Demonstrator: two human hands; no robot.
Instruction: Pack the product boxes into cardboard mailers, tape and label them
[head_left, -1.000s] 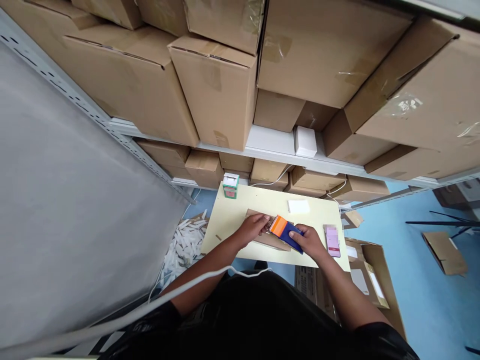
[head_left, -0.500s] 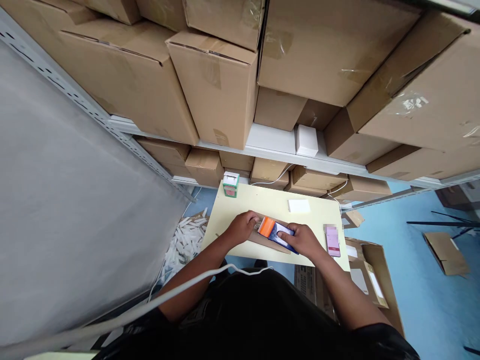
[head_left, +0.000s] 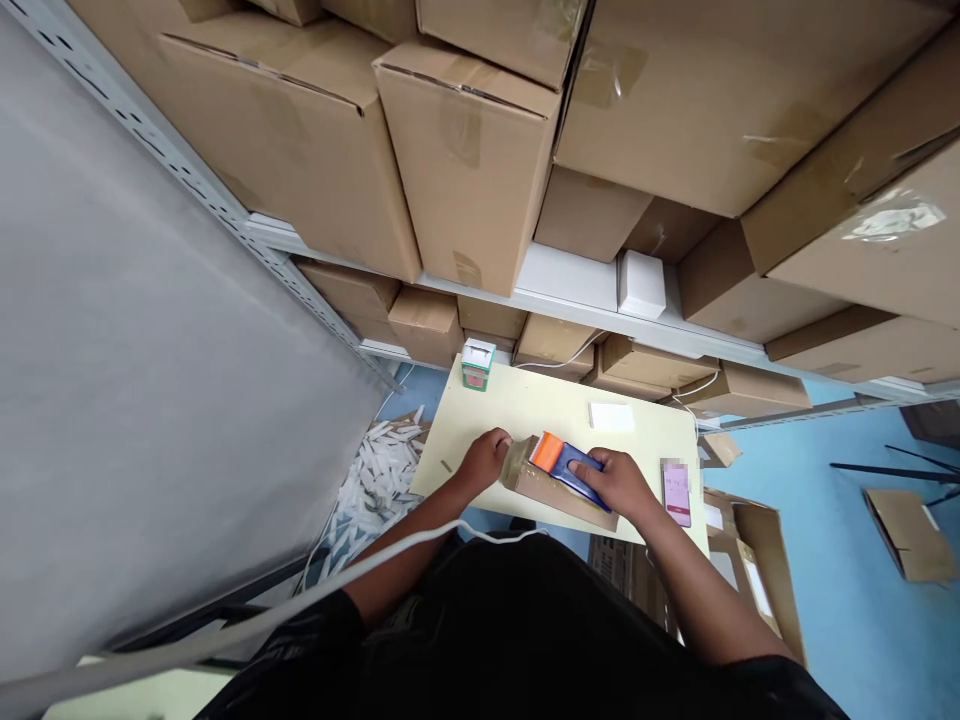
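My right hand (head_left: 619, 480) is closed around a blue and orange tape dispenser (head_left: 574, 468), thumb on its top. The dispenser lies over a narrow brown cardboard box (head_left: 551, 487) near the table's front edge. Off the left end of the box runs a shiny tan strip of packing tape (head_left: 516, 462). My left hand (head_left: 484, 460) is closed at that strip, with the fingertips pinched at its outer edge. Part of the box is hidden under the dispenser and my right hand.
On the pale table (head_left: 450, 425) stand a green and white small box (head_left: 478, 365), a white flat box (head_left: 610, 417) and a phone (head_left: 676, 493). Shelves of cartons (head_left: 465, 170) rise behind. White scraps (head_left: 382, 470) lie left on the floor; an open carton (head_left: 757, 560) stands right.
The dispenser has tilted and slid slightly right along the box. The tan strip at the box's left end now shows more plainly. The view has shifted a little.
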